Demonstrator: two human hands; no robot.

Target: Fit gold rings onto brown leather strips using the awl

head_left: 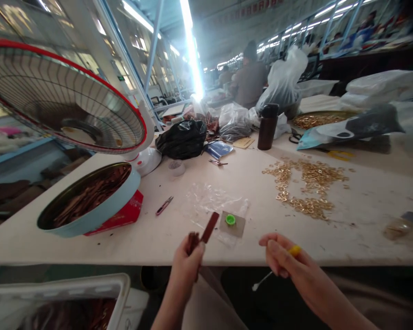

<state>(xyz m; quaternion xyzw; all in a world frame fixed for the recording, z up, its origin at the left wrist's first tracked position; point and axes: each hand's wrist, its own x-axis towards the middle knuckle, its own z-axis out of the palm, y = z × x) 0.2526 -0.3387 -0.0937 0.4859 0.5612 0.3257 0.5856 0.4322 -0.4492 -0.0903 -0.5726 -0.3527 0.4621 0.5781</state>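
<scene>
My left hand [188, 256] is closed around several brown leather strips [210, 227]; one strip juts up beyond the fingers toward the table. My right hand [282, 255], at the table's front edge, is closed on a thin tool with a yellow handle [294, 250]. A slim shaft with a whitish tip [256, 287] points down and left below that hand. Between the hands, a small bright green cap [230, 220] sits on a grey-beige square plate [239, 225]. Gold-coloured metal rings [311, 176] lie in a loose spread on the right.
A round tin [127, 197] of brown strips rests tilted on a red box [124, 219] at left, below a fan [141, 123]. Thread snips [164, 206] and clear plastic film [206, 197] lie mid-table. Farther back stand a dark bottle [268, 128] and a black bag [182, 137].
</scene>
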